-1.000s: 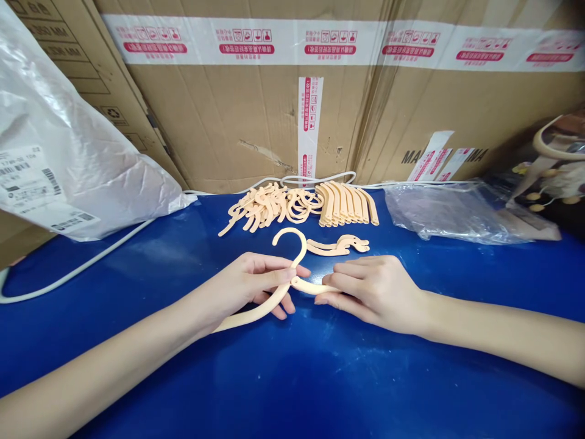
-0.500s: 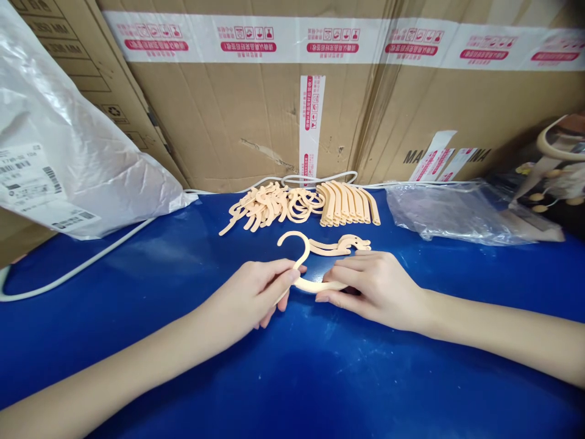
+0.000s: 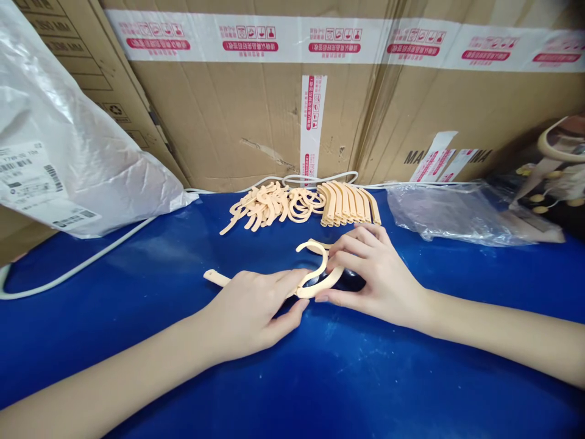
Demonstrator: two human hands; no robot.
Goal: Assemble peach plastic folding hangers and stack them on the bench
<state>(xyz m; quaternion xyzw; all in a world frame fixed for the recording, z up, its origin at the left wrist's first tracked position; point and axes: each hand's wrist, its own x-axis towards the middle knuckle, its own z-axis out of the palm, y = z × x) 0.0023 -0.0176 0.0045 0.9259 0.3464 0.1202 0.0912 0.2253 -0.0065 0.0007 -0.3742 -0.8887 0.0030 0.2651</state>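
Note:
A beige folding hanger (image 3: 315,289) is held low over the blue table between both hands. Its hook (image 3: 324,262) stands up, curving to the left. My left hand (image 3: 253,311) is closed around the hook's base and one hanger arm, whose holed end (image 3: 216,278) sticks out to the left. On the other side, my right hand (image 3: 377,274) grips the opposite, curved arm between thumb and fingers. Loose beige pieces (image 3: 316,245) lie just behind, mostly hidden by my right hand. The joint under my left fingers is partly covered.
Farther back on the blue table (image 3: 292,390) are a heap of short curved pieces (image 3: 262,204), several hooks (image 3: 299,206) and a row of hanger arms (image 3: 350,204). A clear plastic bag (image 3: 448,210) lies right, a white parcel bag (image 3: 82,152) left. Cardboard boxes (image 3: 228,116) stand behind a cable (image 3: 91,259).
The hanger has turned and shifted right, its hook now nearer my right hand. The left arm's end has come into view on the left. My right fingers have lifted and spread over the loose pieces.

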